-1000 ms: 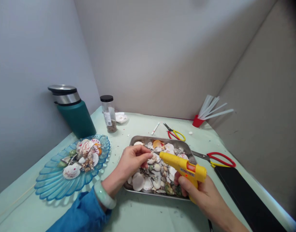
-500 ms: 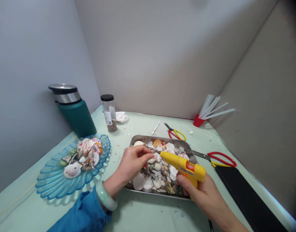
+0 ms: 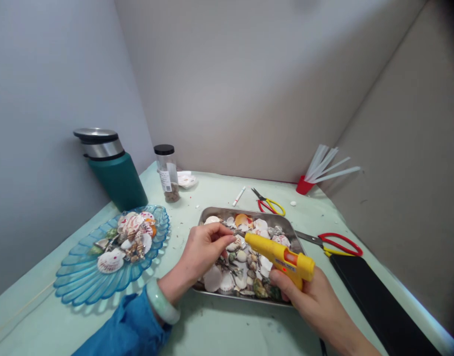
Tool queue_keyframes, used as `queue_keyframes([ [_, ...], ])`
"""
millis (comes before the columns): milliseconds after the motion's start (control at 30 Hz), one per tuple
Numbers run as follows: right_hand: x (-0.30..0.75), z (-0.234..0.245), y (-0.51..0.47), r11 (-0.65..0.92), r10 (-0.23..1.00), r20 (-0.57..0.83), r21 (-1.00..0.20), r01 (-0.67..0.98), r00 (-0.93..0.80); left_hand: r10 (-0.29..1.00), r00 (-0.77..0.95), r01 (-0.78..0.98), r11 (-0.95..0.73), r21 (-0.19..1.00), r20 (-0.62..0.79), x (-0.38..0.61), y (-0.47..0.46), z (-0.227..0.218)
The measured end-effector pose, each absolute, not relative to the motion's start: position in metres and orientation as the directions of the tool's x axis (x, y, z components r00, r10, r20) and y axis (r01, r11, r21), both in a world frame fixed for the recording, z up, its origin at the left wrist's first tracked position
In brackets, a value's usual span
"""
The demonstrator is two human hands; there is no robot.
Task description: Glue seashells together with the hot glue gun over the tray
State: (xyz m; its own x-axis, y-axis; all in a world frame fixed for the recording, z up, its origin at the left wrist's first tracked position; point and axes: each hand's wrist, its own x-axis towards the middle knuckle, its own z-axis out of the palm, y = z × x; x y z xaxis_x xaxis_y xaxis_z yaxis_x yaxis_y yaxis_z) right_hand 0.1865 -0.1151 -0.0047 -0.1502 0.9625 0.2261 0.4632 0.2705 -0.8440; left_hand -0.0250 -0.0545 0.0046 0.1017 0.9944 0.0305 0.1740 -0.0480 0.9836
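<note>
My right hand (image 3: 316, 306) grips a yellow hot glue gun (image 3: 281, 256) over a metal tray (image 3: 294, 237) full of seashells. The gun's nozzle points left at a small shell (image 3: 232, 246) pinched in the fingertips of my left hand (image 3: 204, 249), which hovers above the tray's left side. My left wrist wears a pale green bangle (image 3: 160, 302) and a blue sleeve.
A blue glass dish (image 3: 82, 277) with shells lies at the left. Behind it stand a green thermos (image 3: 113, 173) and a black-lidded jar (image 3: 167, 173). Small scissors (image 3: 268, 202), larger red scissors (image 3: 333, 243), a red cup of glue sticks (image 3: 304, 185) and a black case (image 3: 375, 301) lie at the right.
The glue gun has dipped slightly and its nozzle has closed in on the shell in my left fingers. Both hands have otherwise barely moved.
</note>
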Motion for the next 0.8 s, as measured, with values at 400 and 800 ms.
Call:
queue_keyframes([
  [400, 0.1858, -0.0023, -0.1169, 0.267, 0.963, 0.212, -0.841, 0.471, -0.167, 0.992, 0.111, 0.23, -0.077, 0.97, 0.052, -0.0253, -0.0554, 0.0046],
  [800, 0.1839, -0.0009, -0.1151, 0.295, 0.955, 0.239, -0.796, 0.528, -0.173, 0.992, 0.11, 0.23, -0.082, 0.97, 0.058, -0.0248, -0.055, 0.0045],
])
